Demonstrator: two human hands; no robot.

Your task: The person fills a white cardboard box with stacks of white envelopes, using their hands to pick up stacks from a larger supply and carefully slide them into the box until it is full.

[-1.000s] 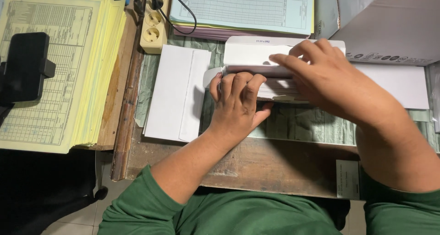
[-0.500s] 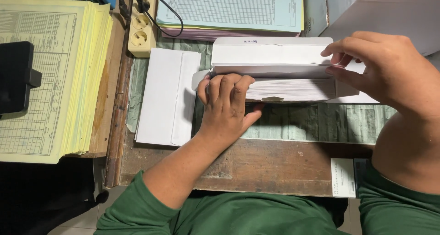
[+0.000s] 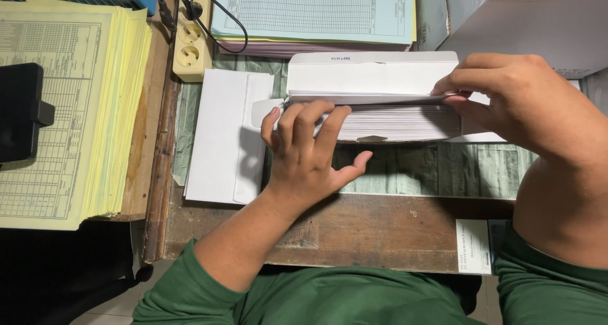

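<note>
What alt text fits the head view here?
Seen from above, the left hand presses down on a stack of white envelopes while the right hand lifts the top envelope by its right end. A loose white envelope and yellow forms lie to the left.

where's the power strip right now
In the head view the cream power strip lies at the upper left of the desk, between the yellow form stack and the blue forms.

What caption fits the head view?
Left hand presses a stack of envelopes while right hand lifts the top envelope.
</note>
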